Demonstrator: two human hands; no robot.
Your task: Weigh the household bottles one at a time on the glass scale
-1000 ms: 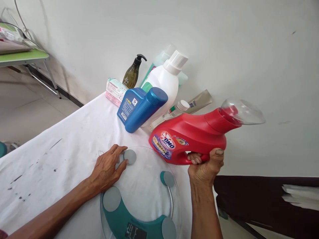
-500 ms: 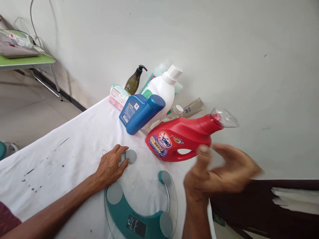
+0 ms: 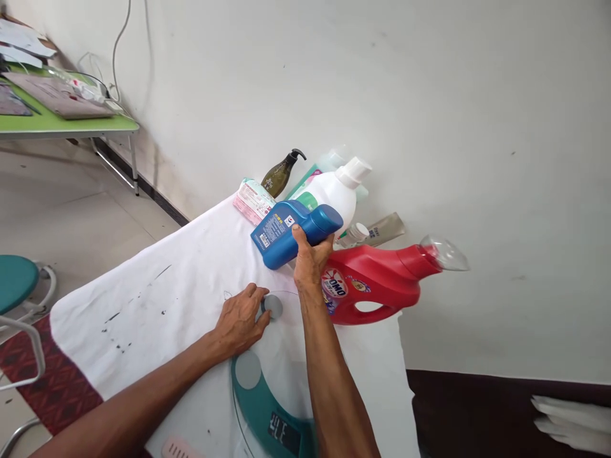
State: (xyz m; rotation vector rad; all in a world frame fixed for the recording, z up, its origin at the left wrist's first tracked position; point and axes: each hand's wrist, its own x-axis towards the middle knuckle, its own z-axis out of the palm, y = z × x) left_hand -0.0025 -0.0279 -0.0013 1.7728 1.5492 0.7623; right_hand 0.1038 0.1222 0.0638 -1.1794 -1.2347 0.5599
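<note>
Scale (image 3: 262,401) touches left hand (image 3: 241,320) while right hand (image 3: 311,262) clasps blue bottle (image 3: 280,245)

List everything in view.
white cloth: 1, white, centre
blue bottle: 1, blue, on white cloth
scale: 1, clear-teal, front
red bottle: 1, red, right of blue bottle
white bottle: 1, white, behind blue bottle
translucent bottle: 1+, teal, behind white bottle
pump bottle: 1, olive, back
soft pack: 1, pink-mint, beside pump bottle
capped container: 1, clear, behind red bottle
tube: 1, beige, behind red bottle
patterned cloth: 1, maroon, lower left
pink item: 1, pink, bottom edge
side table: 1, green, upper left
papers: several, white, upper left
stool: 1, teal, left edge
wall: 1, pale, background
left hand: 1, bare, at scale edge
right hand: 1, bare, gripping blue bottle
</note>
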